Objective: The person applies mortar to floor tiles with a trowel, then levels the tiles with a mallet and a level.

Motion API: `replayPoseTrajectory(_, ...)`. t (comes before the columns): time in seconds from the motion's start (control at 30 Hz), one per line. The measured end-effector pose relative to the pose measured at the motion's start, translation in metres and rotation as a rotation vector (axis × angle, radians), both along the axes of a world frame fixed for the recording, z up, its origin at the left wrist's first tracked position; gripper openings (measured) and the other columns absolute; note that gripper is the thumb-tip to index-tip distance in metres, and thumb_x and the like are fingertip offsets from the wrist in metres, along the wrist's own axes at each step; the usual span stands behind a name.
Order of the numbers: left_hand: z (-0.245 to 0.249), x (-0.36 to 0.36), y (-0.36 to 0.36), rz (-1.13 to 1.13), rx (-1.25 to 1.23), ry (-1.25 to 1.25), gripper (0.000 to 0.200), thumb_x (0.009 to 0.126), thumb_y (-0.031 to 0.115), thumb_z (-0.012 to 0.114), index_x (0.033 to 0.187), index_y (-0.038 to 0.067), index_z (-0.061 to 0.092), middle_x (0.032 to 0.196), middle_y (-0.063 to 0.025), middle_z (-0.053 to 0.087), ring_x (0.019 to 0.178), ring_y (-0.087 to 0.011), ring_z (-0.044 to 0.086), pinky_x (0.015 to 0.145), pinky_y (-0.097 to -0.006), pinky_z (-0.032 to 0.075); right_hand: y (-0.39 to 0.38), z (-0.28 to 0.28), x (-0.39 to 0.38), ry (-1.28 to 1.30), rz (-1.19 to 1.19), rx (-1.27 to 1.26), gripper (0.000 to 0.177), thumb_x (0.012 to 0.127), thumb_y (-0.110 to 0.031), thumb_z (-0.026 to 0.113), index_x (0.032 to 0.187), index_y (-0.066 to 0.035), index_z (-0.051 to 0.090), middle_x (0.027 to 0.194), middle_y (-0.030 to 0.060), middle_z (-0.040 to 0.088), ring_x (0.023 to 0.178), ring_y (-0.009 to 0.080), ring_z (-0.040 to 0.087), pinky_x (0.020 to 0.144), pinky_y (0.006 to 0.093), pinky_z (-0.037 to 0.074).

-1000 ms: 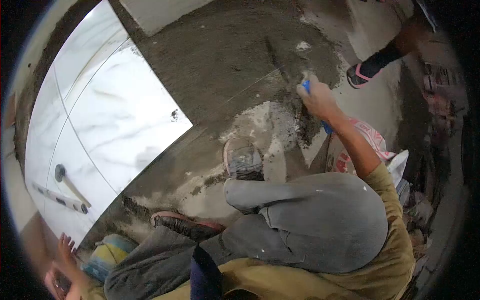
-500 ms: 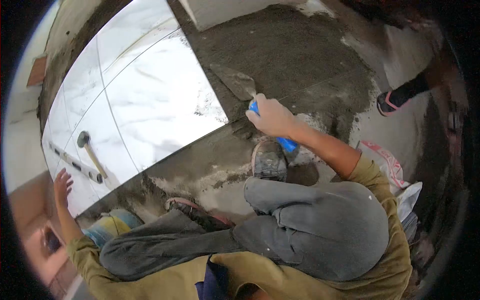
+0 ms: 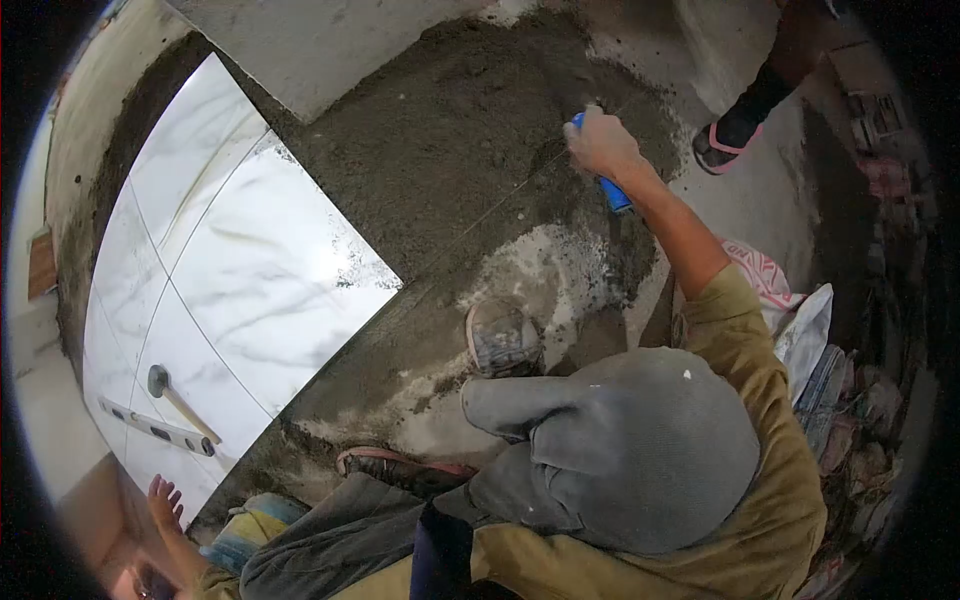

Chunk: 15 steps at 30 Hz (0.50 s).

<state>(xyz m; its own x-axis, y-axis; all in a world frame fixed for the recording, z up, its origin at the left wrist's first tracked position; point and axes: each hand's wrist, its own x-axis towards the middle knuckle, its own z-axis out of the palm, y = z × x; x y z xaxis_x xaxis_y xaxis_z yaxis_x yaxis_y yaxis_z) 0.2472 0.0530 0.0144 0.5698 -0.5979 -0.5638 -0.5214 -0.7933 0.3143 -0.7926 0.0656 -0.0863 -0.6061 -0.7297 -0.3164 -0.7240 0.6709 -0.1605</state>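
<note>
Currently: right hand grips blue-handled trowel over grey mortar, left hand free beside marble-look tiles.

Right hand [image 3: 603, 143], upper right of centre: fingers closed around the handle of the trowel [image 3: 615, 195]; blade not distinguishable. Mortar [image 3: 420, 130] spreads below and left of this hand, its surface rough and dark. A thin line [image 3: 500, 204] runs diagonally across it toward the tile corner.

Left hand [image 3: 165, 503], lower left: fingers slightly apart, nothing seen in them; they lie near the lower tile edge, contact cannot be told. White, grey-veined tiles [image 3: 270, 270] fill the left side. On them, lower left, a mallet [image 3: 184, 405] and a spirit level [image 3: 155, 427] rest close to each other, both slanting down to the right.

Right of the wearer's bent knee: white sack [image 3: 765, 278] with red print. Upper right: another person's foot [image 3: 730, 146] in a pink-strapped flip-flop, apart from the right hand.
</note>
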Motion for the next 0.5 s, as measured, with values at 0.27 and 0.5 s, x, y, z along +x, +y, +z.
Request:
replayPoseTrajectory(0.27, -0.004, -0.014, -0.023, -0.097, 0.023, 0.007, 0.051, 0.095, 0.041, 0.052, 0.144, 0.028, 0.044, 0.131, -0.0091, 0.057, 0.104, -0.026, 0.059, 0.088, -0.0496, 0.04, 0.035, 0.02, 0.064, -0.266, 0.496, 0.081, 0.061, 0.088, -0.045, 0.053, 0.132, -0.003, 0.053, 0.106, 0.0305, 0.065, 0.1, 0.0447, 0.064, 0.089, 0.0523, 0.05)
replayPoseTrajectory(0.5, -0.003, 0.024, -0.006, -0.041, 0.024, 0.014, 0.056, 0.094, 0.048, 0.053, 0.145, 0.03, 0.041, 0.134, -0.0093, 0.055, 0.107, -0.0281, 0.057, 0.088, -0.0539, 0.038, 0.053, 0.009, -0.045, 0.017, 0.101, -0.054, 0.054, 0.088, -0.043, 0.057, 0.121, -0.001, 0.058, 0.101, 0.0305, 0.066, 0.098, 0.0422, 0.066, 0.087, 0.0505, 0.052)
